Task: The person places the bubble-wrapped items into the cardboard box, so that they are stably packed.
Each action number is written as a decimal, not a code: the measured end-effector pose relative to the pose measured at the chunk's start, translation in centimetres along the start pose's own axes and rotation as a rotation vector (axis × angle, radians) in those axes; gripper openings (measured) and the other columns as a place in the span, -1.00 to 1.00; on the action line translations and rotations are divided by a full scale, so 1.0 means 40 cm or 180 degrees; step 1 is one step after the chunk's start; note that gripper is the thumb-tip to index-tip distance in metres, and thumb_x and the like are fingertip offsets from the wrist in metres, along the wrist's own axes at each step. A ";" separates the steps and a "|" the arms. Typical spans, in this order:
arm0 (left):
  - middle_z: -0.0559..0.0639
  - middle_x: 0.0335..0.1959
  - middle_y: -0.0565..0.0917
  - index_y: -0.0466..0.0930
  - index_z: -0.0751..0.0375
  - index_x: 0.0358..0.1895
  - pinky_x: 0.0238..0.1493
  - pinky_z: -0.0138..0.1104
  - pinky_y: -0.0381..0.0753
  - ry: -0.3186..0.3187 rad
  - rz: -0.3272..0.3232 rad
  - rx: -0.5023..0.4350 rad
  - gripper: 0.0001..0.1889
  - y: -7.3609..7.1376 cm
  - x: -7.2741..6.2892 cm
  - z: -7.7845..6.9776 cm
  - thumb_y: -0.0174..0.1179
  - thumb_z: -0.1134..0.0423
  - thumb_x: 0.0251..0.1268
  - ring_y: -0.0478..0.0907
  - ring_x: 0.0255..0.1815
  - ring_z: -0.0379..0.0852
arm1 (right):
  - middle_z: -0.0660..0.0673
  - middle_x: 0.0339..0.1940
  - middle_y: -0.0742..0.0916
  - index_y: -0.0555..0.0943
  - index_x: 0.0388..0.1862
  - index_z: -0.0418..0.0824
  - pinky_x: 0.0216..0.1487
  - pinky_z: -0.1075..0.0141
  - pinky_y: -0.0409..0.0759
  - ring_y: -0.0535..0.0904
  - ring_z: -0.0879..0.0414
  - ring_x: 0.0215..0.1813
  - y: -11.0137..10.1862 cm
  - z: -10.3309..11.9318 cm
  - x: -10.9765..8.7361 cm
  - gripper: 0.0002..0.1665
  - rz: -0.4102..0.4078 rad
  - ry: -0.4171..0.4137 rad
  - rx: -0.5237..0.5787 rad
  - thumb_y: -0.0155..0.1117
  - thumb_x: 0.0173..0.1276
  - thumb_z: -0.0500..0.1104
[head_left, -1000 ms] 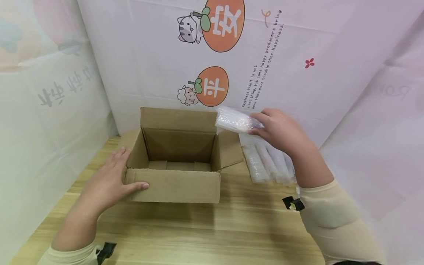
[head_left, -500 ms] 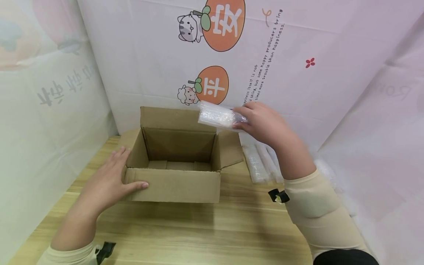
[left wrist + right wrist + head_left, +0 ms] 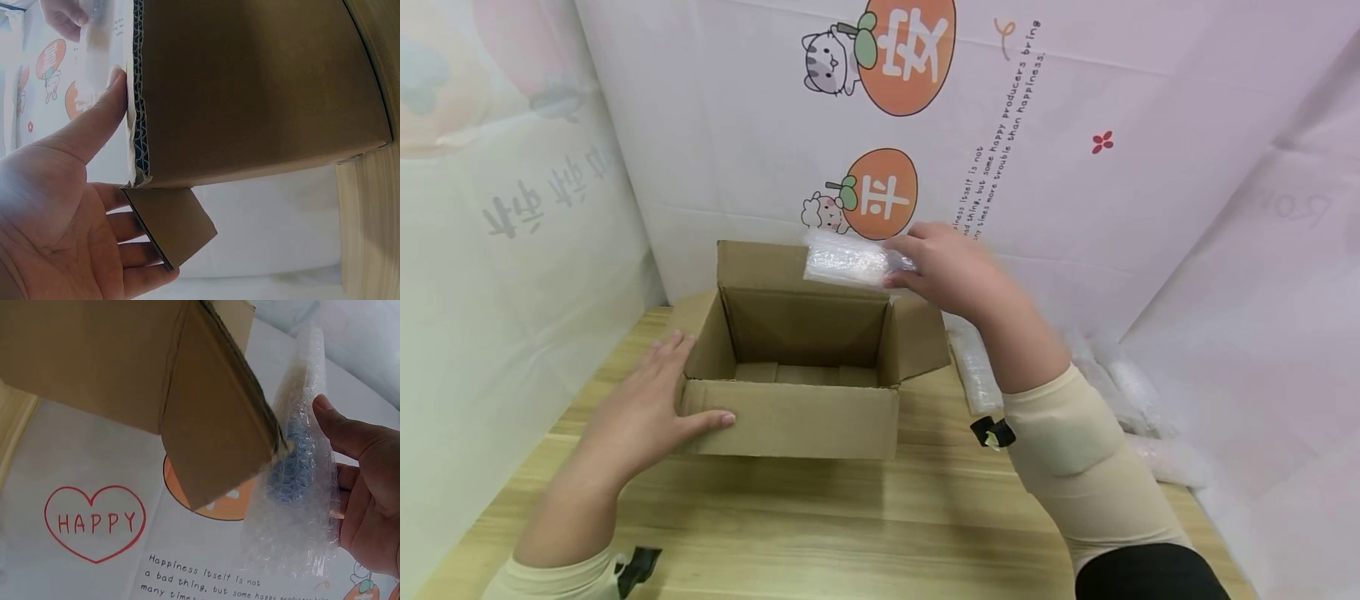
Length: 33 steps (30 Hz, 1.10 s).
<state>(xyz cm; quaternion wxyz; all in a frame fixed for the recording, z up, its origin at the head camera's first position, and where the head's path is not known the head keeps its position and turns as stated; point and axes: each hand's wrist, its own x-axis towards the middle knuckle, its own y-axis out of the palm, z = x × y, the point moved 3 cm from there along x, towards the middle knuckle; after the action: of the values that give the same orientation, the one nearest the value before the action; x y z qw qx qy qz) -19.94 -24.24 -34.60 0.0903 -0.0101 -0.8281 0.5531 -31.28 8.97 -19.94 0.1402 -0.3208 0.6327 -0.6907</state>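
only the head view shows inside the box (image 3: 808, 329).

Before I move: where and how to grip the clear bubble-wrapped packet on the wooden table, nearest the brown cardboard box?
Probably pinch the packet across its near end, from above: it's narrow, lying lengthwise away from you, the right cardboard flap close to its far half.

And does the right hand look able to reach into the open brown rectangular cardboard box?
Probably yes: the right hand, holding a clear bubble-wrap packet, appears near the box, and nothing covers its opening.
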 end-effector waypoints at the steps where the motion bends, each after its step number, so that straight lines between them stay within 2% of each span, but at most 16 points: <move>1: 0.23 0.61 -0.25 -0.29 0.17 0.60 0.39 0.39 -0.03 -0.0002 0.0000 -0.0003 0.34 0.000 0.000 0.000 0.11 -0.62 -0.09 -0.26 0.59 0.34 | -0.06 0.06 0.64 0.54 0.30 -0.02 0.10 0.11 0.55 0.52 0.00 0.09 0.002 0.005 0.006 -0.37 0.0022 0.0005 0.0005 0.38 0.29 0.12; 5: 0.22 0.61 -0.25 -0.29 0.16 0.60 0.38 0.40 -0.02 -0.0004 0.0000 -0.0014 0.34 0.001 0.000 0.001 0.11 -0.61 -0.09 -0.25 0.59 0.34 | -0.05 0.07 0.65 0.57 0.25 -0.03 0.14 0.12 0.54 0.51 0.00 0.12 0.012 0.025 0.029 -0.42 0.0096 -0.0059 -0.0051 0.36 0.30 0.14; 9: 0.23 0.61 -0.24 -0.28 0.17 0.60 0.39 0.39 -0.01 0.0004 -0.0005 -0.0014 0.34 0.002 0.000 0.003 0.11 -0.61 -0.09 -0.25 0.59 0.34 | -0.04 0.01 0.66 0.59 0.20 -0.05 0.13 0.17 0.55 0.54 0.02 0.06 0.023 0.042 0.050 -0.46 0.0115 -0.0188 -0.0051 0.36 0.31 0.12; 12: 0.23 0.61 -0.24 -0.28 0.17 0.60 0.39 0.39 -0.01 0.0008 -0.0005 -0.0009 0.34 0.003 0.000 0.003 0.11 -0.61 -0.09 -0.25 0.59 0.34 | -0.02 -0.01 0.66 0.58 0.21 -0.04 0.13 0.18 0.55 0.54 0.06 0.05 0.031 0.050 0.063 -0.46 0.0175 -0.0173 -0.0025 0.36 0.31 0.13; 20: 0.21 0.62 -0.25 -0.29 0.15 0.60 0.41 0.38 -0.05 0.0001 -0.0012 -0.0045 0.33 0.002 0.000 0.002 0.12 -0.60 -0.08 -0.27 0.59 0.34 | 0.03 -0.11 0.62 0.57 0.26 0.04 -0.11 0.22 0.59 0.53 0.12 -0.07 0.069 0.084 0.111 -0.39 0.0511 -0.0061 -0.0135 0.36 0.27 0.20; 27: 0.24 0.61 -0.22 -0.26 0.17 0.60 0.43 0.36 -0.05 0.0027 -0.0030 -0.0086 0.33 0.000 -0.001 0.004 0.14 -0.60 -0.08 -0.24 0.59 0.34 | 0.06 -0.06 0.64 0.59 0.21 0.07 -0.06 0.20 0.62 0.54 0.14 -0.05 0.098 0.111 0.146 -0.45 0.0687 -0.0038 -0.0260 0.35 0.28 0.21; 33: 0.26 0.61 -0.21 -0.27 0.19 0.60 0.44 0.34 -0.06 0.0052 -0.0015 -0.0076 0.33 0.001 0.001 0.002 0.12 -0.60 -0.07 -0.24 0.58 0.36 | 0.05 -0.01 0.64 0.60 0.12 0.05 -0.01 0.22 0.59 0.52 0.14 -0.04 0.128 0.119 0.169 -0.55 0.0772 -0.0073 -0.0137 0.33 0.32 0.17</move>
<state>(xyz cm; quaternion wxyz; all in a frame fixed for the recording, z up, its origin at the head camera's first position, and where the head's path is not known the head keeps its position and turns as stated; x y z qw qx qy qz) -19.99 -24.30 -34.65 0.0983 -0.0137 -0.8340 0.5428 -34.53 0.37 -23.10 0.2230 -0.2527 0.6799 -0.6512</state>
